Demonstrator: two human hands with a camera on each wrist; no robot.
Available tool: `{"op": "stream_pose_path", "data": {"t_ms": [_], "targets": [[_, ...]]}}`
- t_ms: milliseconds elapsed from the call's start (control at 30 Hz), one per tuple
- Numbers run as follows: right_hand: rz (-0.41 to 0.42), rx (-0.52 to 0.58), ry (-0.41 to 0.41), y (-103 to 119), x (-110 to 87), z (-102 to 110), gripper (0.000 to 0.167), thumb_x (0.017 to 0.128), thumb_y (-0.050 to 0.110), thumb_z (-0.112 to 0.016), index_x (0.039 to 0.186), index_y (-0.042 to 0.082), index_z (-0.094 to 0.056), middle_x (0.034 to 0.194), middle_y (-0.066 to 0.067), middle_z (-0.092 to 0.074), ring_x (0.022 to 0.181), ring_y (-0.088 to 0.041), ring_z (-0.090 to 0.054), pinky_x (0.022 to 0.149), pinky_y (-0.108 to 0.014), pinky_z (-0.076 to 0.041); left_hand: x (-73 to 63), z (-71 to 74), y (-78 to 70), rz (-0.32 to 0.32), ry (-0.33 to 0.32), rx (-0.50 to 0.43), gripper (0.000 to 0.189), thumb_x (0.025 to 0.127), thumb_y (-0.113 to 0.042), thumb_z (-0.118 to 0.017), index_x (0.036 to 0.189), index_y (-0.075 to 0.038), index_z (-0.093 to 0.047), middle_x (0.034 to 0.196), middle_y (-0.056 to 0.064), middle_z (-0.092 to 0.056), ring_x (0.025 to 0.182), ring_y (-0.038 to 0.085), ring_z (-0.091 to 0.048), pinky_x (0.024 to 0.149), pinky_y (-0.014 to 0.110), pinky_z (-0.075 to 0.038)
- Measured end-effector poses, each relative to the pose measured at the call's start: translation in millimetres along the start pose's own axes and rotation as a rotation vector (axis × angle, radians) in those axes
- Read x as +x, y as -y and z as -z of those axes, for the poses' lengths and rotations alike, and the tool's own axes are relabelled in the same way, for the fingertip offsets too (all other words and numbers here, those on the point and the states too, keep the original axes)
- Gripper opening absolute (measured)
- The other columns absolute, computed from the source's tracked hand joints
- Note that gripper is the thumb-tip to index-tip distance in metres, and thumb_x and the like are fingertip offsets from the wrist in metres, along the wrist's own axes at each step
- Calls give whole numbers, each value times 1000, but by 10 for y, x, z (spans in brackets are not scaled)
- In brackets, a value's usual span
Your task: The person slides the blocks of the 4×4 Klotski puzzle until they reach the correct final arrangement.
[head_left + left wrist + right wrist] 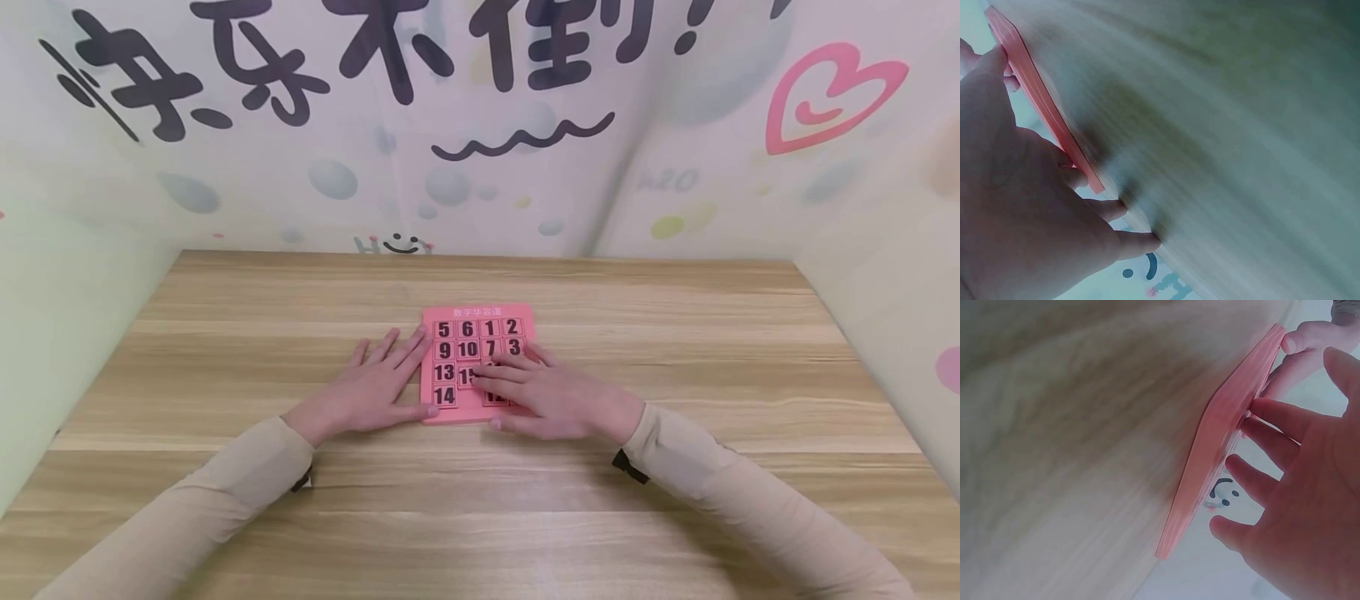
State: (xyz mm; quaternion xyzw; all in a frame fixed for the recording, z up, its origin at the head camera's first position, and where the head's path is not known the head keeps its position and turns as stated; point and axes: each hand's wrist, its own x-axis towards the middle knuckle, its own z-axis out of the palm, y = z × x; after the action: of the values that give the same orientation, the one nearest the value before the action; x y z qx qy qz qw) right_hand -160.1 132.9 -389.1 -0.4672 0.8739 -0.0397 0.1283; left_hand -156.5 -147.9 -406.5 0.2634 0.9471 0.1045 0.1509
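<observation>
A pink number sliding puzzle (459, 416) lies flat on the table, its square tiles printed with black numbers. The left hand (367, 390) is laid beside its left edge with spread fingers, the thumb and index finger touching the frame. Over the puzzle's lower right reaches the right hand (558, 402), its fingertips at the 15 tile (464, 378). That tile sits slightly lower than its row, above a gap between the 14 tile (444, 396) and the 12 tile. Fingers partly cover the right-hand tiles. In the right wrist view the puzzle's pink side (1207, 447) shows below extended fingers.
The wood-grain table (480, 517) ends at a white printed wall (390, 183) with large dark characters and a pink heart (780, 117). Pale side walls stand left and right. Both forearms, in beige sleeves (750, 483), cross the front of the table.
</observation>
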Motion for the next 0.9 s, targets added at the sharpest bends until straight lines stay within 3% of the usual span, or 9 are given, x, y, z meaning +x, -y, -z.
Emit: {"op": "stream_pose_path", "data": {"t_ms": [900], "targets": [[46, -8, 5, 65, -101, -39, 67, 100, 57, -33, 153, 17, -31, 156, -2, -28, 145, -26, -15, 116, -50, -6, -6, 4, 4, -9, -3, 6, 97, 89, -69, -46, 156, -9, -9, 161, 7, 0, 144, 40, 1, 110, 65, -1]]}}
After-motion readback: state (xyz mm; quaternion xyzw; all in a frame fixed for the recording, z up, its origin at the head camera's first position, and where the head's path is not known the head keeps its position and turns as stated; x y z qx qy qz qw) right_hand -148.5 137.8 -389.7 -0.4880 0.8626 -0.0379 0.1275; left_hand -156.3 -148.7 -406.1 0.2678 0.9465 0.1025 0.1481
